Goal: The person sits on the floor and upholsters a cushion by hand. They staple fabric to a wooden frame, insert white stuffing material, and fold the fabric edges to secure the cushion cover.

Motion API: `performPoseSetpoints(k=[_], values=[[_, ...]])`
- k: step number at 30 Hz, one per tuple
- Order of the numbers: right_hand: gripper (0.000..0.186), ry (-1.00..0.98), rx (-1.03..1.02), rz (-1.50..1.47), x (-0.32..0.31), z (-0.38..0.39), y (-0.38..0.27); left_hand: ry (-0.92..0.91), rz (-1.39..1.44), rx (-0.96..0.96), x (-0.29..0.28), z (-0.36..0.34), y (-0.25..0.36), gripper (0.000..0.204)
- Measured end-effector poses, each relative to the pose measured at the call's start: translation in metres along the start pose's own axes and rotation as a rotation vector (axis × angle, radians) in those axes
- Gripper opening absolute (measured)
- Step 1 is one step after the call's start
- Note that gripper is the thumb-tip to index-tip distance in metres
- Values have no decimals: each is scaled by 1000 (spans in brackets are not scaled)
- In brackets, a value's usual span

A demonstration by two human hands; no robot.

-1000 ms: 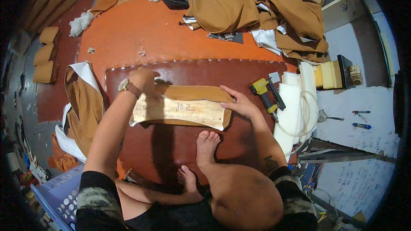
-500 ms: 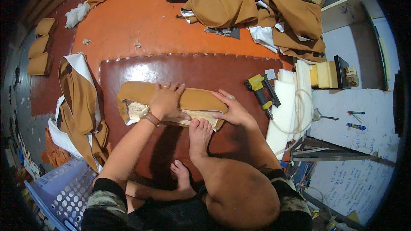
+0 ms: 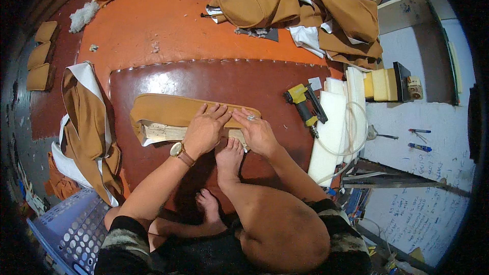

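left hand (image 3: 204, 131): flat, fingers spread, pressing tan fabric on the padded wooden panel (image 3: 173, 117) | right hand (image 3: 257, 133): open, palm down on the panel's right end | panel: mid dark-red mat (image 3: 214, 81), a bare foot (image 3: 229, 155) against its near edge | yellow staple gun (image 3: 305, 106): mat's right edge

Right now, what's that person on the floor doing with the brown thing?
A person sits on a dark red floor mat and presses both hands on a long wooden board partly wrapped in tan fabric. The left hand and right hand lie flat side by side on the fabric edge, and a bare foot rests against the board. A yellow staple gun lies untouched on the mat to the right.
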State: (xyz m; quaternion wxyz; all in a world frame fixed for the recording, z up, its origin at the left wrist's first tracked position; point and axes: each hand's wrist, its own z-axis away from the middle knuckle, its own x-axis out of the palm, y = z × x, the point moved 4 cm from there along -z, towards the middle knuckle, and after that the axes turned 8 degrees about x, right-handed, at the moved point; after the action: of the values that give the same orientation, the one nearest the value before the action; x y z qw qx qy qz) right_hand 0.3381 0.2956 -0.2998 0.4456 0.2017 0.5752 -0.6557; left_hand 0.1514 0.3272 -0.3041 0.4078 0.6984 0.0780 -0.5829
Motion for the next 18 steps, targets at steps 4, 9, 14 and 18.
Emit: performPoseSetpoints(k=[4, 9, 14, 18], values=[[46, 57, -1, -12, -1, 12, -3, 40, 25, 1, -4, 6, 12, 58], [47, 318, -169, 200, 10, 29, -6, 82, -81, 11, 5, 16, 21, 63], [35, 356, -99, 150, -13, 41, 11, 92, -150, -39, 20, 30, 33, 67], [47, 576, 328, 457, -64, 34, 99, 146, -146, 9, 22, 25, 22, 69]])
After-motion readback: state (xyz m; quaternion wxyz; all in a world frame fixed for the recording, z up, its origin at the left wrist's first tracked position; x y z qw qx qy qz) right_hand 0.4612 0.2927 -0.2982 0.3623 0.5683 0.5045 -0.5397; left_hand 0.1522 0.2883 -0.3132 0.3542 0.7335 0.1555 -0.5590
